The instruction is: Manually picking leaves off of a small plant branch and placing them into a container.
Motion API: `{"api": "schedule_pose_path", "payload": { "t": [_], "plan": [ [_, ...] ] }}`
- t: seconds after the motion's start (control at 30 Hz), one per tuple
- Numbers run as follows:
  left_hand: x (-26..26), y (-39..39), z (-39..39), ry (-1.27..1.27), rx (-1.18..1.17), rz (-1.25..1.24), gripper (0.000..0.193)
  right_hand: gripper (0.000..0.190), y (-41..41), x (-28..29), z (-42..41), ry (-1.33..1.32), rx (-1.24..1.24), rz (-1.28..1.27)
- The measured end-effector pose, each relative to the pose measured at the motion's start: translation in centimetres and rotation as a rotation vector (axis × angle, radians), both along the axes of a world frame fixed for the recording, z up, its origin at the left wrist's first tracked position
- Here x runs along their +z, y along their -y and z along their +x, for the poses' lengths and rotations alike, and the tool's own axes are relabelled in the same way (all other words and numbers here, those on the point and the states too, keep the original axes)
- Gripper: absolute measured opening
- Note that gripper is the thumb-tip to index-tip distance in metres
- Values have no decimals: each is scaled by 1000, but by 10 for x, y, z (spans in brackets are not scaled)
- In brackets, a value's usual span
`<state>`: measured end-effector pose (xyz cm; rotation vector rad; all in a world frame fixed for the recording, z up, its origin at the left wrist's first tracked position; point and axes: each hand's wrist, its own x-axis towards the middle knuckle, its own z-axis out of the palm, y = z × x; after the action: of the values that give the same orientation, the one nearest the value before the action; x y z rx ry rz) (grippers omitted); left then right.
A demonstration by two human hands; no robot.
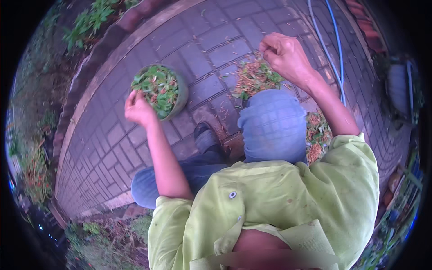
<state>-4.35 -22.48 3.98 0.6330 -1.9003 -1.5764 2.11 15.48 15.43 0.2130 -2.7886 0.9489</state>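
At the left, a round green bucket [182, 91] stands on the paving, filled with green leaves and brown plant scraps [160, 87]. My left hand [140, 109] has its fingers curled at the bucket's near left rim and seems to grip it. My right hand [287, 57] is in the air with its fingers curled in; nothing shows between them. Below and left of it lies a heap of leaves and dry orange-brown clippings [254, 77] on the bricks, its near side hidden by my bent knee [273, 125].
Brick paving [199, 57] is strewn with small dry bits. More clippings [317, 135] lie right of my knee. A blue hose [337, 50] runs along the right. Scalloped edging [91, 57] borders a planted bed at left. My shoe [204, 133] is near the bucket.
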Motion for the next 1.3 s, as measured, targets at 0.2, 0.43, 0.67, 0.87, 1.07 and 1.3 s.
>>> {"api": "schedule_pose_path", "payload": {
  "t": [0.2,0.43,0.67,0.87,1.07,1.3],
  "plan": [
    [-49,-51,-3,105,-209,-315,31,15,-83,-103,62,497,-237,654],
    [-101,-227,57,476,-1220,-479,30,19,-44,-209,34,238,-214,-42],
    [-154,-265,75,387,-1310,-772,41,21,-53,-259,7,434,-208,2],
    [-154,-262,85,416,-1294,-723,34,24,-54,-281,9,433,-246,188],
    [-157,-260,24,447,-912,-106,20,18,-30,-263,15,114,-321,-19],
    [-112,-271,16,783,-937,889,18,18,-30,-220,22,-11,-341,-380]
  ]
}}
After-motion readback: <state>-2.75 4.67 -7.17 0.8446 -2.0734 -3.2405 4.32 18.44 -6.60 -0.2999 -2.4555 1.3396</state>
